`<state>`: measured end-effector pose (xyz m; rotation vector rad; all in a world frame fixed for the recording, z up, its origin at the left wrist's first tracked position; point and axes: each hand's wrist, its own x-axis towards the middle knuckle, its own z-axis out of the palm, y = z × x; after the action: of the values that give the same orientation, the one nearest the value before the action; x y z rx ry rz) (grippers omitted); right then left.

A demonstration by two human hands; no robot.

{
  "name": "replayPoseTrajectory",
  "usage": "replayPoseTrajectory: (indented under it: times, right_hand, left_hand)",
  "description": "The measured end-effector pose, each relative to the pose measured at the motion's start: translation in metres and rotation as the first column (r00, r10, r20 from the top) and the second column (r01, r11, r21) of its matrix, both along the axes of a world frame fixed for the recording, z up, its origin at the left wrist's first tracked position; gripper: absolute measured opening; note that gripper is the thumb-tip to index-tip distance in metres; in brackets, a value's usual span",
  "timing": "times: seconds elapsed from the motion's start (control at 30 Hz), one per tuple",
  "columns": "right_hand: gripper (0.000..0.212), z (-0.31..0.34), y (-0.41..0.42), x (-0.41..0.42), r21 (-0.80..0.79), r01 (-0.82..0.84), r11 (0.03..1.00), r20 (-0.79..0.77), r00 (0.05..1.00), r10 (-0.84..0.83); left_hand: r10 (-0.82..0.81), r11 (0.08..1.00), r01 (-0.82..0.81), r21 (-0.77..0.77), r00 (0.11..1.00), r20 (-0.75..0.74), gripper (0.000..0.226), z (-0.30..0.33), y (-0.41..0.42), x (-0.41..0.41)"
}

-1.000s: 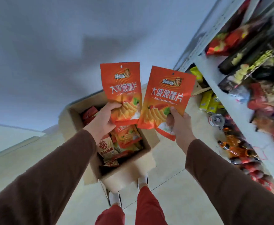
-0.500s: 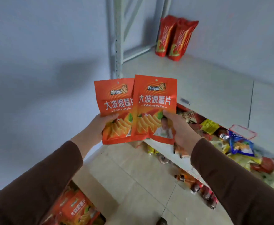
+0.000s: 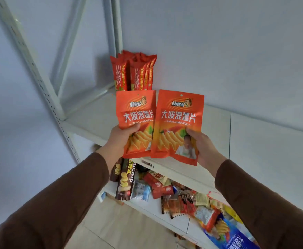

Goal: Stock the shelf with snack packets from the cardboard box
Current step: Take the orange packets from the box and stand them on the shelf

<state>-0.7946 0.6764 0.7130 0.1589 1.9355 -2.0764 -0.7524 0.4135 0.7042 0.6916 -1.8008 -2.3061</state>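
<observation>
Two orange chip packets held up before the shelf.
Left hand grips the left packet, right hand the right packet; red packets stand far back.

The left packet has its right edge tucked behind the right packet, and each lower outer corner is covered by the left hand or the right hand. Behind these packets, the feet of the red bags are hidden. Below them, the lower shelf runs out of the bottom edge; its snacks blur toward the right, labels unreadable, and the blue bag is cut off.
</observation>
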Motion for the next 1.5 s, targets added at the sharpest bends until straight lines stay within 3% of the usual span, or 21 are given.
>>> replayPoseTrajectory:
  times: [0.13, 0.4, 0.73, 0.87, 0.97, 1.17, 1.3, 1.4, 1.5]
  right_hand:
    - [0.023, 0.007, -0.005, -0.052, -0.042, 0.116, 0.992, -0.015, 0.993, -0.117]
    - [0.016, 0.012, -0.027, -0.157, -0.138, 0.305, 0.942, -0.022, 0.950, -0.310]
    - [0.018, -0.010, -0.026, -0.222, -0.174, 0.429, 0.886, 0.029, 0.902, -0.431]
    - [0.019, -0.020, -0.019, -0.238, -0.157, 0.444, 0.882, 0.043, 0.895, -0.443]
    - [0.021, -0.026, -0.016, -0.246, -0.149, 0.442, 0.884, 0.049, 0.897, -0.440]
    - [0.023, -0.029, -0.022, -0.254, -0.122, 0.417, 0.901, 0.043, 0.909, -0.415]
    - [0.022, -0.028, -0.033, -0.259, -0.125, 0.387, 0.914, 0.053, 0.922, -0.383]
    - [0.020, -0.028, -0.045, -0.260, -0.118, 0.355, 0.927, 0.071, 0.934, -0.349]
    - [0.013, -0.030, -0.063, -0.264, -0.089, 0.309, 0.947, 0.063, 0.951, -0.304]
  left_hand:
    - [-0.011, 0.998, 0.011, -0.057, 1.000, -0.011, 0.039, 0.001, -0.008, -0.083]
    - [-0.243, 0.952, 0.226, -0.207, 0.968, -0.061, 0.032, 0.009, -0.014, -0.261]
    - [-0.315, 0.938, 0.313, -0.149, 0.949, 0.007, 0.031, -0.002, -0.008, -0.404]
    - [-0.278, 0.950, 0.276, -0.144, 0.961, 0.006, 0.031, -0.011, -0.008, -0.432]
    - [-0.138, 0.967, 0.130, -0.220, 0.990, -0.019, 0.042, -0.018, -0.005, -0.442]
    - [0.024, 0.937, -0.038, -0.348, 0.999, -0.044, 0.029, -0.033, -0.001, -0.444]
    - [0.033, 0.921, -0.029, -0.390, 0.999, 0.003, 0.032, -0.032, 0.002, -0.441]
    - [0.010, 0.855, 0.009, -0.518, 0.999, 0.034, 0.061, -0.030, 0.003, -0.430]
    - [-0.082, 0.818, 0.070, -0.570, 0.997, 0.005, 0.067, -0.025, 0.000, -0.405]
